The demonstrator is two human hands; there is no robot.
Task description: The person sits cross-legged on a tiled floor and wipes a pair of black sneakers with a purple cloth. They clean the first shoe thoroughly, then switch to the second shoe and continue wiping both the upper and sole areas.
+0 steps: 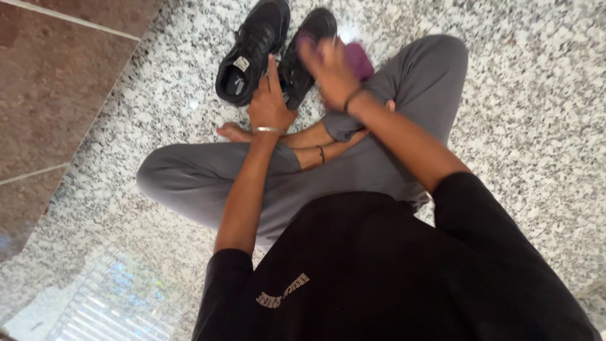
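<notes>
I sit cross-legged on a speckled granite floor in grey trousers. Two black sneakers lie ahead of my knees: one point(251, 50) on the left, upright with its opening showing, and a second point(304, 53) beside it. My left hand point(270, 101) rests against the second sneaker, fingers straight, a metal bangle on the wrist. My right hand point(331, 69) is blurred above that sneaker and holds a purple cloth point(360, 60) against it. A dark band circles the right wrist.
A brown polished stone wall panel point(57, 82) runs along the left. Speckled granite floor point(524, 113) spreads to the right and behind. A bright window reflection point(107, 303) shines on the floor at the lower left. My bare foot point(232, 132) sticks out under my left arm.
</notes>
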